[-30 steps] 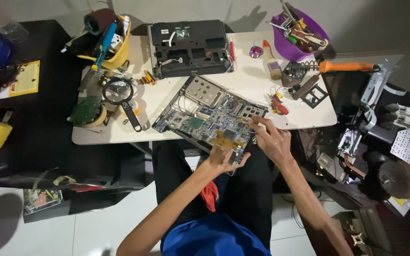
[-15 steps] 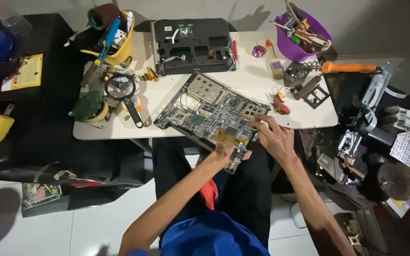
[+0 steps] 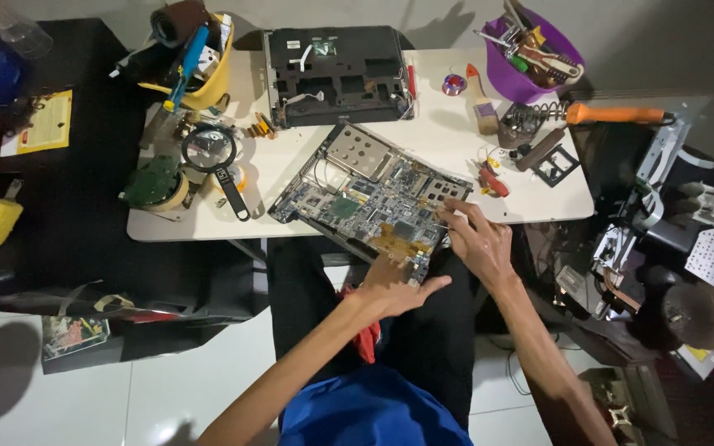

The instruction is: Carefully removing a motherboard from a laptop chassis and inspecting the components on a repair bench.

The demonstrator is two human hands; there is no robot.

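Note:
A large laptop circuit board (image 3: pixel 357 194) lies tilted on the white table (image 3: pixel 530 198), its near corner hanging over the front edge above my lap. My left hand (image 3: pixel 394 289) is under that overhanging corner, palm up against the board's near edge with the fingers spread to the right. My right hand (image 3: pixel 479 241) grips the board's right near edge, fingertips on its top face. A thin metal piece shows by the right thumb; I cannot tell what it is.
A black laptop base (image 3: pixel 336 74) lies behind the board. A purple bowl of tools (image 3: pixel 539 62), an orange-handled soldering iron (image 3: pixel 613 114) and a brush (image 3: pixel 481 103) sit at the right. A magnifying glass (image 3: pixel 212 153), a tape roll (image 3: pixel 154 186) and a yellow tool tub (image 3: pixel 204 70) stand at the left.
Both hands stay at the board's near edge. My left hand has slid a little to the right under the corner, and the view has shifted slightly.

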